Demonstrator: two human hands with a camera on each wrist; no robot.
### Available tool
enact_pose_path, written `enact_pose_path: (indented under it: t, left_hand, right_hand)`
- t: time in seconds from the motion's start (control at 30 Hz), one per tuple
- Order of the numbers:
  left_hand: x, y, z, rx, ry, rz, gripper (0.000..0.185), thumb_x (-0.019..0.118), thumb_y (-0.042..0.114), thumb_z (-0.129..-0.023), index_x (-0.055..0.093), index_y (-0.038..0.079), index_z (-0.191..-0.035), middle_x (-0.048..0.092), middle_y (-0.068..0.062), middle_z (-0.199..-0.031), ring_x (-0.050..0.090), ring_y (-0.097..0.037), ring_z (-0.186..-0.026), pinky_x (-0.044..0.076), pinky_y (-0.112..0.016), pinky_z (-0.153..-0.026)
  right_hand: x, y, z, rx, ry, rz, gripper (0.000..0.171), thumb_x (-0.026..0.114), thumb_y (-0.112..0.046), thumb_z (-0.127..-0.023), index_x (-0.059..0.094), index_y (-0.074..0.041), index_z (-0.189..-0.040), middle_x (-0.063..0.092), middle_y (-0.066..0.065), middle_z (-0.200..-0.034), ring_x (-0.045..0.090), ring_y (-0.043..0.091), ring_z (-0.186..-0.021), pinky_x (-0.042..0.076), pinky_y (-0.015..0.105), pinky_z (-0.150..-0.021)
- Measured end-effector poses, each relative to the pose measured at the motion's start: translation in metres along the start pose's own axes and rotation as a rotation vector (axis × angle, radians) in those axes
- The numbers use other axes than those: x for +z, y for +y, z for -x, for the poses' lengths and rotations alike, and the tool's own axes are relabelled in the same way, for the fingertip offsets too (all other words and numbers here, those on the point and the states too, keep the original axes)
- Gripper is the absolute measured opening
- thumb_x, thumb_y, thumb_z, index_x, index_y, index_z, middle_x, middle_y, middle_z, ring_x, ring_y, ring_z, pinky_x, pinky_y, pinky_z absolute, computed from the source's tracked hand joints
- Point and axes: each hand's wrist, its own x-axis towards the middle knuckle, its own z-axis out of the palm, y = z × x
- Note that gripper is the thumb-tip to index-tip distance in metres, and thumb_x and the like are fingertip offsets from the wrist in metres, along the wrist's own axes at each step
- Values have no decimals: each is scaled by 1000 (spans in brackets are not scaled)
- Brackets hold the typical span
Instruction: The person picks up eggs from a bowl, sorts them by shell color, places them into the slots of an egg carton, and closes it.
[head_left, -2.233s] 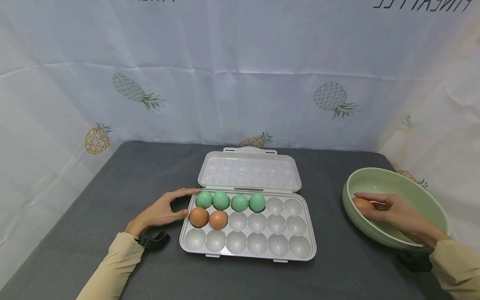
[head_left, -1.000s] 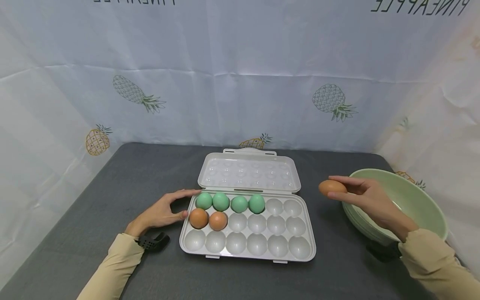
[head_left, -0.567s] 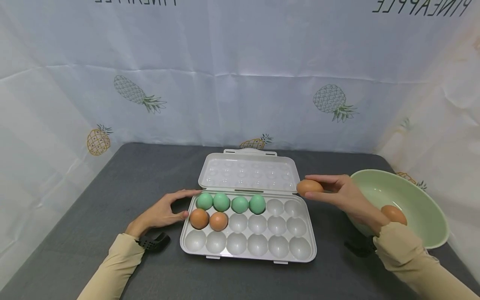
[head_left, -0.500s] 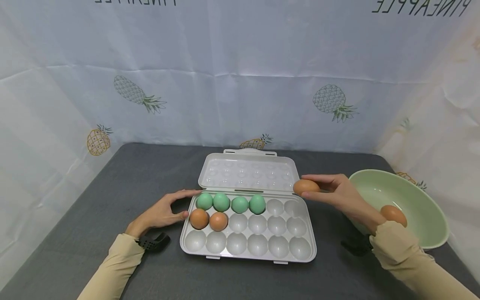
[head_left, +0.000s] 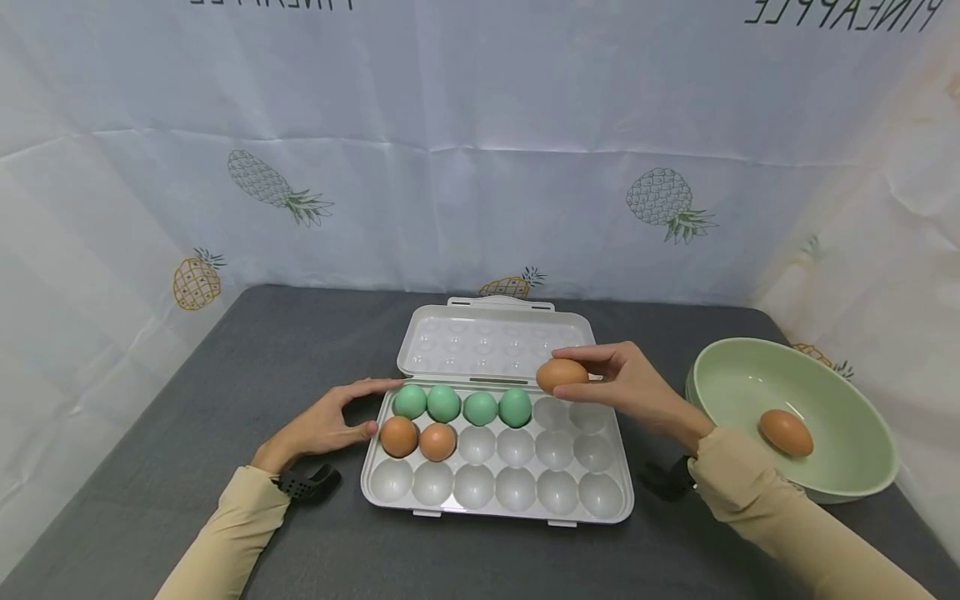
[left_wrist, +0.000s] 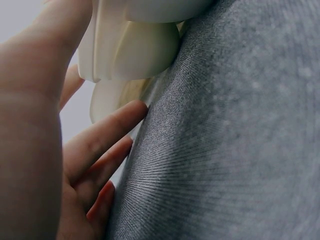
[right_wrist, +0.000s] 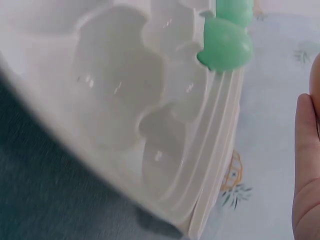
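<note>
A white plastic egg box (head_left: 495, 505) lies on the table with its lid (head_left: 480, 342) folded back. Its back row holds several green eggs (head_left: 480, 407) from the left; two brown eggs (head_left: 437, 442) fill the left cups of the middle row. My right hand (head_left: 630, 387) pinches a brown egg (head_left: 561, 376) between thumb and fingers above the right part of the back row, overlapping the lid in the head view. At the box's left side rests my left hand (head_left: 322, 427), fingers and thumb spread against its edge; the left wrist view shows those fingers (left_wrist: 107, 135) beside the cups' undersides.
Stacked light green bowls (head_left: 847, 417) stand at the right of the table, with one brown egg (head_left: 786, 432) visible in the top one. A pineapple-print cloth (head_left: 450, 200) hangs behind the dark grey table (head_left: 315, 550).
My right hand has lifted a brown egg out of the green bowl and carried it left to over the box. Another egg in the bowl has come into view. My left hand stays put.
</note>
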Motion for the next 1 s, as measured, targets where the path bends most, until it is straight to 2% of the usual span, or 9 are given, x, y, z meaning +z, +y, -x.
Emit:
enact_pose_path:
  t: [0.13, 0.27, 0.37, 0.5, 0.73, 0.83, 1.0]
  left_hand:
    - [0, 0, 0, 2, 4, -1, 63, 74, 47, -92, 55, 27, -148, 58, -3, -150, 50, -18, -143, 46, -60, -111]
    - [0, -1, 0, -1, 0, 8, 63, 74, 47, -92, 55, 27, -148, 58, -4, -151, 50, -23, -143, 44, -64, -111]
    - [0, -1, 0, -1, -1, 13, 63, 74, 48, -92, 55, 26, -148, 58, -5, -151, 50, -27, -143, 43, -67, -111]
    - [0, -1, 0, 5, 2, -4, 62, 74, 47, -92, 55, 26, -148, 58, -6, -151, 51, -29, -143, 44, -65, -110]
    - [1, -2, 0, 14, 5, -15, 62, 73, 48, -93, 55, 27, -148, 58, -5, -151, 51, -22, -143, 46, -61, -110]
    - [1, -2, 0, 16, 4, -16, 62, 73, 48, -93, 55, 27, -148, 58, -4, -151, 51, -20, -143, 47, -60, -111]
    - [0, -2, 0, 12, 4, -13, 62, 73, 49, -93, 56, 27, -148, 58, -4, -151, 50, -21, -143, 46, -61, -111]
  right_hand:
    - [10, -2, -4, 7, -23, -27, 51, 83, -10, -84, 69, -6, -133, 75, -7, -118, 73, 8, -105, 62, 28, -87]
    - [19, -2, -8, 6, -42, -39, 55, 84, -10, -84, 67, -7, -136, 74, 5, -126, 72, 7, -108, 61, 27, -91]
    - [26, -2, -11, -7, -59, -42, 59, 84, -10, -83, 64, -7, -139, 67, 19, -136, 71, 5, -111, 61, 27, -93]
    - [37, -3, -16, -21, -86, -57, 63, 85, -9, -82, 62, -8, -141, 57, 25, -146, 68, 8, -115, 61, 30, -92]
    - [60, -8, -21, -8, -97, -77, 63, 84, -12, -84, 61, -11, -143, 54, 22, -148, 64, 28, -127, 60, 33, -95]
    - [70, -10, -22, -4, -97, -61, 63, 82, -16, -87, 59, -13, -145, 57, 18, -148, 62, 28, -130, 58, 32, -99]
    - [84, -12, -22, -15, -97, -39, 64, 80, -19, -90, 54, -15, -149, 68, 11, -132, 63, 21, -118, 57, 32, -101]
